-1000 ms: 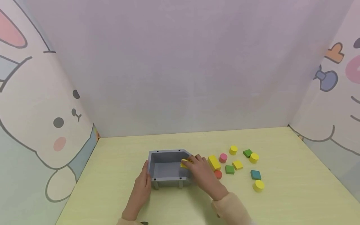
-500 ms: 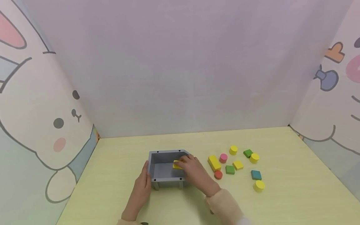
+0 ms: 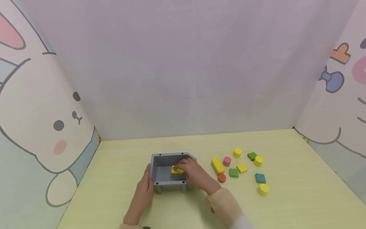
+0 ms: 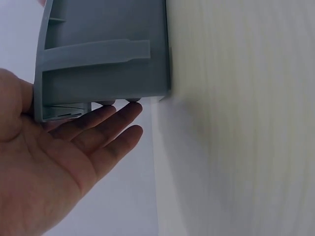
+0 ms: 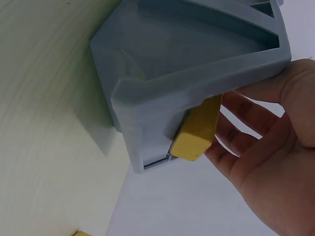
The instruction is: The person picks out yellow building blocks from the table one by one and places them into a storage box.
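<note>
A grey plastic bin with an angled right end sits on the table. My left hand rests along its left wall; in the left wrist view its relaxed fingers touch the grey bin side. Inside the bin, toward the right, my right hand pinches a yellow rectangular block. The right wrist view shows that yellow block between the fingers at the bin's open end, with the thumb partly hidden by the bin's rim.
Right of the bin lie a long yellow block, a red disc, a pink cylinder, green blocks, a flat yellow block, a teal block and yellow cylinders. A pale cloth wall stands behind the table.
My right hand has moved left and slightly down into the bin, carrying the yellow block with it. The left hand and the bin have stayed in place.
</note>
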`<state>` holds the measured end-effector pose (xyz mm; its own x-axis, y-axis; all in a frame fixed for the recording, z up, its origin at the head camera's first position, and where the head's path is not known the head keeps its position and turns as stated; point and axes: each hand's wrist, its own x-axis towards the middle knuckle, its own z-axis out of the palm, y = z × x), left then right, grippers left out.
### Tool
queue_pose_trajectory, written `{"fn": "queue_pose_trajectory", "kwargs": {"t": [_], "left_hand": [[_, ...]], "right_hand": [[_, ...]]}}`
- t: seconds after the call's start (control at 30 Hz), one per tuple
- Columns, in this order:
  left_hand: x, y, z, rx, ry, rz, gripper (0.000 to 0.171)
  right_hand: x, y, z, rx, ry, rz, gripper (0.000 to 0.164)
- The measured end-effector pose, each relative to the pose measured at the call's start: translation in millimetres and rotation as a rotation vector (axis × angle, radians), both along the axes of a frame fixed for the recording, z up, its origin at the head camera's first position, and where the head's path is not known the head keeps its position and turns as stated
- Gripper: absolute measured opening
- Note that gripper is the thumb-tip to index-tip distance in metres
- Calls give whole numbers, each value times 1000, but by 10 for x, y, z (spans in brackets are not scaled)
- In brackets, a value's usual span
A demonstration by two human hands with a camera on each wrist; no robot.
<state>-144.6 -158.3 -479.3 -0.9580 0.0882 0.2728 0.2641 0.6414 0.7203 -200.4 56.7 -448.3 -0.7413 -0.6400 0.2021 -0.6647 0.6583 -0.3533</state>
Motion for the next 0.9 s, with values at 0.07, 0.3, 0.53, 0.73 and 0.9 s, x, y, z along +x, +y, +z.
{"fn": "queue_pose_trajectory", "kwargs": {"t": [0.07, 0.3, 0.53, 0.73, 0.9], "left_hand": [[2, -3, 1, -2, 4, 3, 45], [7, -9, 2, -4, 3, 5, 45], [6, -8, -1, -1, 16, 4, 45], [13, -2, 13, 0, 3, 4, 45], [13, 6, 14, 0, -5, 1, 46]], "right_hand": [[-24, -3, 1, 1, -29, 15, 33], [-73, -17, 5, 0, -22, 83, 33], [-77, -40, 20, -1, -75, 113, 33], [-127, -44, -10, -39, -146, 161, 32], [-185, -29, -78, -73, -218, 175, 33]]}}
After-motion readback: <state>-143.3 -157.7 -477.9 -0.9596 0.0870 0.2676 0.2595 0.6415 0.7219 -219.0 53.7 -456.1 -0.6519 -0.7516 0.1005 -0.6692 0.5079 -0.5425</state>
